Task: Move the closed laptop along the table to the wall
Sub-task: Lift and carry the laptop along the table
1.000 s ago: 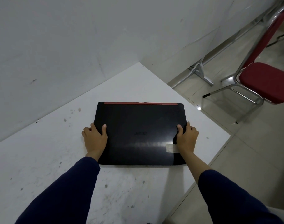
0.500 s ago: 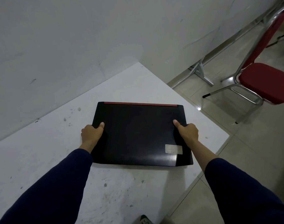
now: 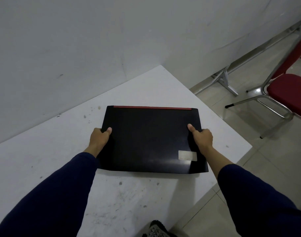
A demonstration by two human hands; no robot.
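Observation:
A closed black laptop [image 3: 151, 139] with a red strip along its far edge and a pale sticker near its right front corner lies on the white table [image 3: 64, 161]. My left hand [image 3: 99, 138] grips its left edge, thumb on the lid, fingers hidden under the side. On the opposite edge my right hand [image 3: 202, 136] holds the same way. The near edge of the laptop looks slightly raised, casting a shadow on the table. The white wall [image 3: 77, 48] runs diagonally behind the table, a gap of bare tabletop between it and the laptop.
The table's right edge drops to a tiled floor [image 3: 231, 185]. A red chair [image 3: 290, 94] with a metal frame stands at the right. A metal stand [image 3: 226, 81] rests by the wall's base. A shoe [image 3: 154, 230] shows at the bottom.
Both hands shifted from resting on the lid to gripping the laptop's side edges, thumbs on top. The laptop's near edge has come up a little; its far edge stays in place.

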